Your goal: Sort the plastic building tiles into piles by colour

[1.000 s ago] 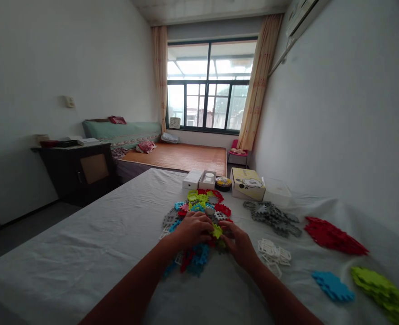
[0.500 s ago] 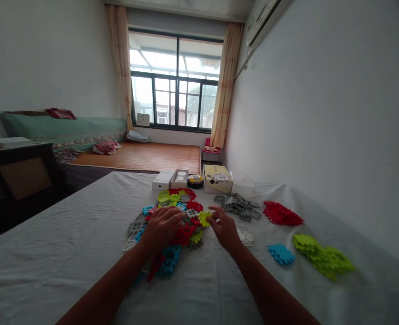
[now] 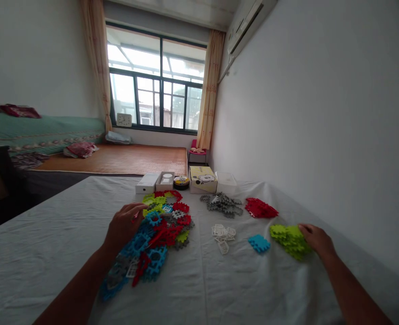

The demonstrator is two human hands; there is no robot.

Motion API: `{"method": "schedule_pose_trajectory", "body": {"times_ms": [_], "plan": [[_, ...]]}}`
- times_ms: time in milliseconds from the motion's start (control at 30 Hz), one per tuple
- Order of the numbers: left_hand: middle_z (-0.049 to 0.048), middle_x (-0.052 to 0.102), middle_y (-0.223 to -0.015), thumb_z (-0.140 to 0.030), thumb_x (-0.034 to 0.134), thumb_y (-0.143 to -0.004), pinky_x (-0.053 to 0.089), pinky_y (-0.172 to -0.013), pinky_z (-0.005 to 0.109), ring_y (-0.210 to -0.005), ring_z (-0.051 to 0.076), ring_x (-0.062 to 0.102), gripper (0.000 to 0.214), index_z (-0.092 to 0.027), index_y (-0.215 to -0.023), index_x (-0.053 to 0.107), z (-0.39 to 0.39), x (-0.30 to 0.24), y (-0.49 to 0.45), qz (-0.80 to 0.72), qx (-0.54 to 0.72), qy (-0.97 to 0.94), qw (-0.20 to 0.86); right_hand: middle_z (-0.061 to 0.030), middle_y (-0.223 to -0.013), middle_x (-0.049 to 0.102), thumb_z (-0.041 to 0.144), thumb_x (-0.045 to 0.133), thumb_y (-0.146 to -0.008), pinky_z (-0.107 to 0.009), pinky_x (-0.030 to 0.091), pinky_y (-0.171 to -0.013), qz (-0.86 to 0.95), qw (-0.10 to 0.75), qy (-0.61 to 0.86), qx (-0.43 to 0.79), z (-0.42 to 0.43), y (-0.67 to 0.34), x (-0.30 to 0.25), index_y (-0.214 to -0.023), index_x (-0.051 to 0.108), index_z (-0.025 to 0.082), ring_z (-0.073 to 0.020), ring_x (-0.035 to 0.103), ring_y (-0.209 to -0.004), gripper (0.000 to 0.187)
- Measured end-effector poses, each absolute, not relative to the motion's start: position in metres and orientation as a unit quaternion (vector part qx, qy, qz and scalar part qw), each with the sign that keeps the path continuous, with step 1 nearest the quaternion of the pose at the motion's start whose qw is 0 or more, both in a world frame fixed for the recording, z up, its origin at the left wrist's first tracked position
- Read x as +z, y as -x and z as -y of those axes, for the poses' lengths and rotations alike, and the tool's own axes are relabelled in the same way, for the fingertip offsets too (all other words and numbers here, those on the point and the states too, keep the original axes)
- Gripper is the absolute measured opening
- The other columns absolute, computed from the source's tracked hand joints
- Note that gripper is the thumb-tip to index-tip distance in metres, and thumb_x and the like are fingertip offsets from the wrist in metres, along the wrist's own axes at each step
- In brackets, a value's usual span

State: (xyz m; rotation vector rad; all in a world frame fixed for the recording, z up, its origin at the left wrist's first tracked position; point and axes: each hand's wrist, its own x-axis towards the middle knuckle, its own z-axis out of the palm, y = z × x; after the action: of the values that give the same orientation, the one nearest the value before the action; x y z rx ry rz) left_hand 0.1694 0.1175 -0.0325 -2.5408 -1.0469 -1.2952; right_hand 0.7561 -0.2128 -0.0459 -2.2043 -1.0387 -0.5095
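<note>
While hands sit well apart: left hand [image 3: 123, 225] rests loose, unclamped, on mixed pile [image 3: 165, 230], bench [image 3: 50, 253] centre. Right hand [image 3: 316, 239] fingertips touch green stack [image 3: 289, 237] far right; stack's long axis runs left-right. Right hand nearer. Pinch on stack possible; cannot tell.

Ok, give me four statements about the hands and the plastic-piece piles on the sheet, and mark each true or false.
1. The right hand touches the lime-green pile. True.
2. The blue pile lies between the white pieces and the lime-green pile. True.
3. The left hand rests on the blue pile. False: it rests on the mixed-colour heap.
4. The grey pile touches the right hand. False: it lies farther back, beside the red pile.
</note>
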Motion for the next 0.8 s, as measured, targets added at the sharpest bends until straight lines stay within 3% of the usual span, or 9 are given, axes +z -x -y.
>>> {"method": "schedule_pose_trajectory", "body": {"times_ms": [100,200,267,367,533,800], "plan": [[0.0045,0.069,-0.104,-0.030,0.045,-0.086,0.048,-0.091,0.035,-0.100,0.021,0.061,0.029,-0.023,-0.102,0.068,-0.122,-0.033,-0.165,0.372,-0.413,0.831,0.020,-0.0186,-0.087,0.072,0.041,0.045,-0.081,-0.042,0.047,-0.065,0.397,0.225,0.862,-0.220,0.195,-0.735,-0.032,-0.077,0.071,0.021,-0.0308,0.066,-0.072,0.033],[0.0046,0.070,-0.102,-0.030,0.044,-0.087,0.050,-0.089,0.035,-0.098,0.020,0.062,0.029,-0.023,-0.100,0.069,-0.116,-0.030,-0.163,0.379,-0.390,0.839,-0.017,-0.0156,-0.105,0.069,0.042,0.039,-0.086,-0.044,0.047,-0.079,0.480,0.232,0.811,-0.241,0.147,-0.678,-0.014,-0.096,0.069,0.020,-0.0319,0.063,-0.091,0.039],[0.0043,0.069,-0.104,-0.031,0.044,-0.089,0.050,-0.090,0.033,-0.100,0.019,0.062,0.029,-0.023,-0.102,0.068,-0.109,-0.029,-0.164,0.375,-0.371,0.849,-0.039,-0.0102,-0.105,0.069,0.044,0.040,-0.087,-0.040,0.047,-0.083,0.591,0.265,0.743,-0.170,0.109,-0.620,-0.004,-0.100,0.067,0.022,-0.0273,0.063,-0.096,0.038],[0.0043,0.066,-0.114,-0.036,0.047,-0.090,0.046,-0.097,0.033,-0.110,0.019,0.058,0.030,-0.025,-0.109,0.066,-0.098,-0.028,-0.167,0.336,-0.324,0.883,-0.044,-0.0061,-0.097,0.071,0.043,0.044,-0.088,-0.032,0.050,-0.078,0.690,0.293,0.660,-0.050,0.065,-0.526,0.003,-0.099,0.068,0.024,-0.0206,0.066,-0.086,0.033],[0.0051,0.053,-0.135,-0.040,0.060,-0.083,0.041,-0.103,0.041,-0.123,0.025,0.049,0.045,-0.030,-0.127,0.055,-0.088,-0.031,-0.169,0.304,-0.241,0.922,-0.013,-0.0038,-0.096,0.071,0.027,0.046,-0.089,-0.031,0.049,-0.080,0.768,0.316,0.557,-0.007,0.029,-0.430,-0.018,-0.095,0.068,0.025,-0.0187,0.065,-0.088,0.023],[0.0030,0.056,-0.128,-0.035,0.054,-0.089,0.041,-0.101,0.040,-0.120,0.023,0.049,0.021,-0.031,-0.102,0.070,-0.087,-0.023,-0.172,0.323,-0.329,0.887,0.010,-0.0037,-0.104,0.068,0.023,0.047,-0.090,-0.036,0.050,-0.086,0.773,0.382,0.505,-0.033,0.019,-0.435,-0.070,-0.103,0.064,0.027,-0.0203,0.062,-0.099,0.022]]}}
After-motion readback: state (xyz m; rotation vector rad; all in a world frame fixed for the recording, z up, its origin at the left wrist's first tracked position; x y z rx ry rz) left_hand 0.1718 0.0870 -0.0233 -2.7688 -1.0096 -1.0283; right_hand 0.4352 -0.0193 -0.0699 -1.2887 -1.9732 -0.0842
